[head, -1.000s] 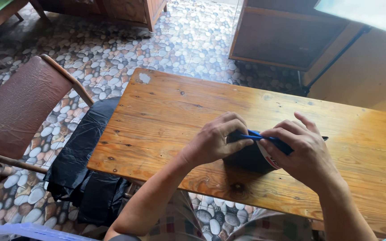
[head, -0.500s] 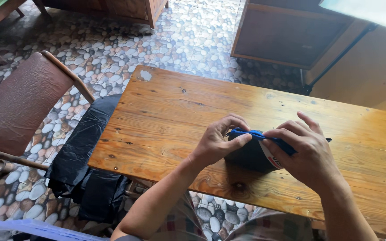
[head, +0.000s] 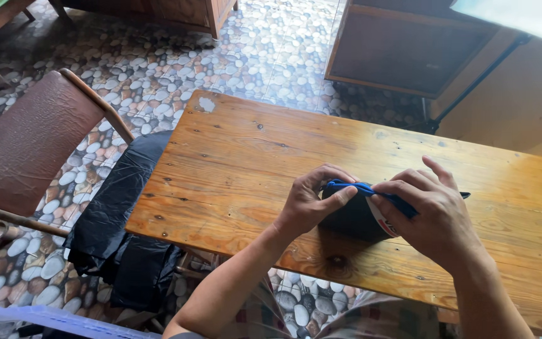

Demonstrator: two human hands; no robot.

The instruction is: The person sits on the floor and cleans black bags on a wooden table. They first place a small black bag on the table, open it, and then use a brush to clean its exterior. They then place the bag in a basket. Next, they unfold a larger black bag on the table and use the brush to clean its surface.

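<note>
A dark blue folded cloth item with a bright blue edge and a white patch lies on the wooden table near its front edge. My left hand pinches the bright blue edge at the item's left end with thumb and fingers. My right hand grips the same edge at the right end and covers much of the item. A thin dark tip sticks out past my right hand's fingers.
A brown padded chair stands at the left. A black plastic bag hangs off the table's left side. Wooden cabinets stand behind the table on a pebble-pattern floor. A pale plastic rim shows at bottom left.
Both hands stayed on the cloth item. My left thumb and fingers shifted slightly along the blue edge; the item has barely moved.
</note>
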